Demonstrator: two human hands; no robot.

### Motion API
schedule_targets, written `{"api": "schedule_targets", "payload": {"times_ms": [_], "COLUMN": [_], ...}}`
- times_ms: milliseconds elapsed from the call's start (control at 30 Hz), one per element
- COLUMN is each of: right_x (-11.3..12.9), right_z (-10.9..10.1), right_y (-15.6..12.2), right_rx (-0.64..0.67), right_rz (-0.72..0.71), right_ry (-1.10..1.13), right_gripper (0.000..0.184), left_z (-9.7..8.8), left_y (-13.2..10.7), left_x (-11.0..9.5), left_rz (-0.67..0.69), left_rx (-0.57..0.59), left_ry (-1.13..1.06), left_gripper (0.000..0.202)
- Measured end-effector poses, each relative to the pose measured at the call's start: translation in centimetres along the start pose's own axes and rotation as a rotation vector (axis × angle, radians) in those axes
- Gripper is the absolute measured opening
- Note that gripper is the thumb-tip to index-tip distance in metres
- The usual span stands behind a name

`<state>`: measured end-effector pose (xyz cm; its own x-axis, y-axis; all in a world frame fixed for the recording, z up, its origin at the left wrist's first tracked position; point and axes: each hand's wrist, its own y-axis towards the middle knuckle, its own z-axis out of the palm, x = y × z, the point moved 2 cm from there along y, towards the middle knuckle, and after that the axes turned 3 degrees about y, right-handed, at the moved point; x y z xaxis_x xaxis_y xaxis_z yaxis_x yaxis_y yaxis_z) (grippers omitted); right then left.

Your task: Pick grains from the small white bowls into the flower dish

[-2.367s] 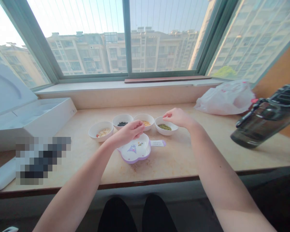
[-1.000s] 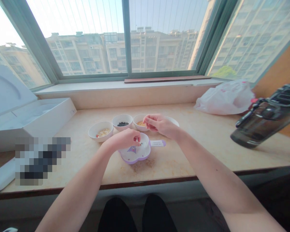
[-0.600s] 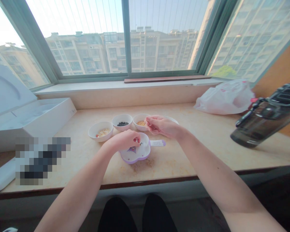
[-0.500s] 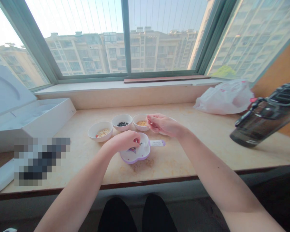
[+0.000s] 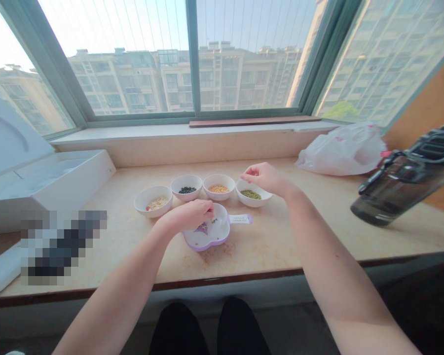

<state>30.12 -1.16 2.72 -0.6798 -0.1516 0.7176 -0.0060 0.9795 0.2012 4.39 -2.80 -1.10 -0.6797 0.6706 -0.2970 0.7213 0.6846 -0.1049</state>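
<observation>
My left hand hovers over the left side of a white, purple-rimmed dish, fingertips pinched together. Whatever they hold, if anything, is too small to see. A few dark bits and a purple cartoon figure show inside the dish. Its handle carries a white printed label and points right. Above the back of a white bowl with green beans, the fingers of my right hand are closed in a pinch. I cannot make out anything between them.
Beside the green beans stand white bowls of yellow grains, black beans and pale flakes. An open white box lies left. At right are a plastic bag and a dark bottle. The counter's front edge runs nearby.
My right hand has moved right, from beside the yellow grains to above the green beans, uncovering both bowls. My left hand has barely moved over the dish.
</observation>
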Motion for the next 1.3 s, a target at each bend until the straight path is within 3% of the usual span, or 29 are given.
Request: {"api": "schedule_targets", "payload": {"times_ms": [133, 267, 400, 600, 867, 1300], "right_x": [-0.9, -1.0, 0.8, 3.4, 4.3, 3.4], "right_z": [-0.3, 0.0, 0.9, 3.7, 5.7, 6.6], "right_y": [0.3, 0.3, -0.2, -1.9, -2.8, -2.3], "right_rx": [0.024, 0.077, 0.053, 0.158, 0.195, -0.016], "right_rz": [0.077, 0.101, -0.097, -0.327, -0.33, -0.558], "right_ry": [-0.256, -0.323, -0.088, 0.356, 0.492, 0.217], "right_gripper": [0.013, 0.01, 0.019, 0.031, 0.036, 0.022], "left_z": [-0.7, -1.5, -1.6, -1.4, -1.3, -1.1], "left_y": [-0.3, -0.5, -0.6, -0.2, -0.2, -0.2], "left_x": [-0.2, -1.1, -1.4, -1.1, -1.4, -1.6], "left_rz": [-0.04, -0.018, 0.016, 0.09, 0.05, -0.067], "left_rx": [-0.127, -0.162, -0.152, -0.141, -0.158, -0.315], "left_ry": [-0.192, -0.562, -0.93, -1.287, -1.395, -1.275], "left_gripper": [0.019, 0.028, 0.031, 0.034, 0.032, 0.024]}}
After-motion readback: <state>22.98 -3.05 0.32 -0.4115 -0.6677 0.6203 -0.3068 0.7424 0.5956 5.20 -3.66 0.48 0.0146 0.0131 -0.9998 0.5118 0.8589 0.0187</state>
